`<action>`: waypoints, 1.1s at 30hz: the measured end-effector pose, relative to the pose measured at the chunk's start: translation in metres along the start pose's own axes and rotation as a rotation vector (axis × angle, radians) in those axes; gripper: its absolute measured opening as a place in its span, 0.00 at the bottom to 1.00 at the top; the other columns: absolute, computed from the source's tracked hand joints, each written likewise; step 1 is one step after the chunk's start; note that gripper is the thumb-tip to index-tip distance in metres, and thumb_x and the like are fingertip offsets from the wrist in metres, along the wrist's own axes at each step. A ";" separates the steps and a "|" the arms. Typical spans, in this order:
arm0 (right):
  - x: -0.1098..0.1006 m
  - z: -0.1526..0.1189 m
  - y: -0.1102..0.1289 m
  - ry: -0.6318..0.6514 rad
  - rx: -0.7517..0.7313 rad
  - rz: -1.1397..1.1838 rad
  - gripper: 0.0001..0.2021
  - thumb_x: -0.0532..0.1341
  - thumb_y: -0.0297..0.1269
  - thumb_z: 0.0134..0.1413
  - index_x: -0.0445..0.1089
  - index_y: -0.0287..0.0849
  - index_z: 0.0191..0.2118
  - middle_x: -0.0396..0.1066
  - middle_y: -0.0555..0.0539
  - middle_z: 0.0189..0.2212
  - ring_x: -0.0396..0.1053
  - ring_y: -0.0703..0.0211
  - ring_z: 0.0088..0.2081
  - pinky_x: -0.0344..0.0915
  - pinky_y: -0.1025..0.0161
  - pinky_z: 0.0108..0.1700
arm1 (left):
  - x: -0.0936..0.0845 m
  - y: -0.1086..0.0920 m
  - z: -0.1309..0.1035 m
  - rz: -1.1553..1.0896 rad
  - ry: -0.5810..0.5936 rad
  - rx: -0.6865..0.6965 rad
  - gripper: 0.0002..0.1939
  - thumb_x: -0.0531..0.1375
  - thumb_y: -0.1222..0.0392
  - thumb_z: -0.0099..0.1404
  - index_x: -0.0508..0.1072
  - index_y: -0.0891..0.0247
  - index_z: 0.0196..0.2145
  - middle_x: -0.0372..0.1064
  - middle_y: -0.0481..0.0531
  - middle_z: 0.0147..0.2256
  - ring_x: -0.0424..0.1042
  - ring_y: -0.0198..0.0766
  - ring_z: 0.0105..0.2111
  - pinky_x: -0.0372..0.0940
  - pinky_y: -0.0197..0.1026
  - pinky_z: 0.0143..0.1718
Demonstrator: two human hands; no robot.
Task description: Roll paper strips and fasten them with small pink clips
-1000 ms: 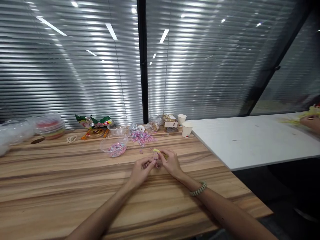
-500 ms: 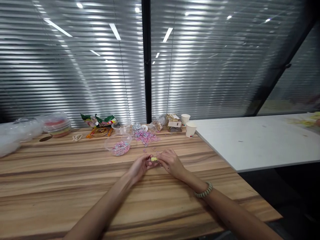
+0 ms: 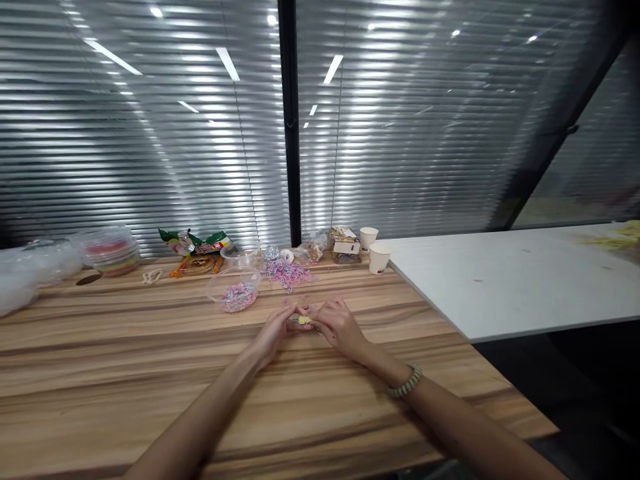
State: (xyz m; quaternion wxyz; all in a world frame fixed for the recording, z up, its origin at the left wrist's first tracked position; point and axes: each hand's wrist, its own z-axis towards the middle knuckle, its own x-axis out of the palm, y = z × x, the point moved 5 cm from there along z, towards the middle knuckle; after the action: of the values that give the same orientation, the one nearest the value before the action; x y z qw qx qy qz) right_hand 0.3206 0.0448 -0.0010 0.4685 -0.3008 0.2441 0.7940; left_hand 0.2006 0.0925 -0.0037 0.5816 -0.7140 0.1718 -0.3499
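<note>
My left hand (image 3: 275, 330) and my right hand (image 3: 340, 325) meet over the wooden table (image 3: 150, 373), fingertips pinched together on a small yellow piece (image 3: 304, 321) between them. Which hand carries it I cannot tell; both touch it. A beaded bracelet (image 3: 406, 382) circles my right wrist. Just beyond my hands a clear plastic bowl (image 3: 234, 289) holds pink and blue small bits, and a loose heap of the same bits (image 3: 289, 273) lies on the wood.
Along the back edge stand two paper cups (image 3: 379, 257), a small box (image 3: 345, 247), snack wrappers (image 3: 195, 243), stacked clear lidded tubs (image 3: 111, 251) and plastic bags (image 3: 25, 273). A white table (image 3: 525, 280) adjoins on the right. Window blinds close off the back.
The yellow piece has sunk from above my fingers to between the fingertips, and my hands have drawn closer together. The other person's hand at the far right is gone from view.
</note>
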 end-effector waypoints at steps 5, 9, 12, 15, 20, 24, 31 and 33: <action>0.002 0.004 0.001 0.053 0.103 0.151 0.15 0.45 0.42 0.47 0.67 0.46 0.34 0.65 0.53 0.30 0.53 0.86 0.36 0.45 0.79 0.42 | -0.012 0.002 0.004 -0.050 -0.168 0.022 0.12 0.55 0.54 0.55 0.63 0.67 0.30 0.62 0.56 0.45 0.69 0.34 0.27 0.63 0.40 0.34; -0.003 0.007 0.000 0.081 0.230 0.243 0.17 0.45 0.44 0.47 0.68 0.45 0.33 0.65 0.54 0.30 0.55 0.87 0.34 0.48 0.81 0.42 | -0.026 0.002 0.008 -0.098 -0.297 0.093 0.10 0.57 0.58 0.54 0.63 0.66 0.31 0.64 0.51 0.38 0.67 0.31 0.29 0.64 0.40 0.36; -0.002 0.008 -0.003 0.097 0.295 0.268 0.17 0.45 0.46 0.46 0.67 0.47 0.34 0.66 0.56 0.33 0.57 0.88 0.36 0.50 0.81 0.42 | -0.024 -0.001 0.009 -0.021 -0.246 0.169 0.14 0.58 0.55 0.54 0.66 0.66 0.35 0.65 0.52 0.36 0.66 0.30 0.34 0.63 0.35 0.38; 0.002 0.007 -0.004 0.111 0.281 0.260 0.18 0.44 0.47 0.46 0.67 0.48 0.35 0.66 0.56 0.35 0.59 0.88 0.39 0.52 0.82 0.43 | -0.014 -0.002 0.006 0.195 -0.186 0.215 0.19 0.61 0.55 0.49 0.68 0.67 0.38 0.66 0.54 0.37 0.66 0.33 0.35 0.63 0.34 0.36; 0.005 0.005 -0.005 0.103 0.322 0.252 0.20 0.44 0.49 0.46 0.68 0.46 0.35 0.66 0.54 0.34 0.59 0.87 0.39 0.53 0.83 0.42 | -0.005 -0.002 0.004 0.422 -0.154 0.306 0.16 0.63 0.57 0.45 0.71 0.69 0.32 0.67 0.56 0.35 0.67 0.36 0.32 0.64 0.36 0.31; 0.003 0.005 -0.006 0.107 0.366 0.289 0.21 0.45 0.50 0.45 0.69 0.44 0.32 0.66 0.54 0.32 0.59 0.87 0.35 0.52 0.83 0.40 | -0.006 -0.003 0.003 0.506 -0.172 0.344 0.14 0.62 0.56 0.47 0.72 0.67 0.32 0.68 0.54 0.32 0.67 0.35 0.29 0.63 0.35 0.30; 0.006 0.003 -0.011 0.129 0.427 0.326 0.20 0.47 0.53 0.42 0.69 0.46 0.30 0.66 0.56 0.31 0.58 0.87 0.35 0.51 0.83 0.42 | -0.003 -0.004 0.002 0.494 -0.170 0.319 0.13 0.59 0.55 0.51 0.71 0.69 0.30 0.69 0.55 0.28 0.67 0.36 0.29 0.63 0.36 0.31; 0.008 0.002 -0.011 0.143 0.454 0.344 0.20 0.47 0.53 0.42 0.68 0.48 0.32 0.66 0.56 0.33 0.59 0.87 0.35 0.51 0.83 0.42 | -0.005 -0.003 0.003 0.460 -0.179 0.314 0.13 0.59 0.55 0.51 0.70 0.69 0.30 0.69 0.55 0.27 0.68 0.36 0.28 0.64 0.37 0.32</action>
State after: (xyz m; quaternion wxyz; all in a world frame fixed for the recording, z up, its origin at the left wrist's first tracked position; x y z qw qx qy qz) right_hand 0.3273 0.0560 -0.0061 0.3641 -0.1977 0.4951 0.7637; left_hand 0.1988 0.0982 -0.0029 0.7619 -0.5857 0.2209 -0.1665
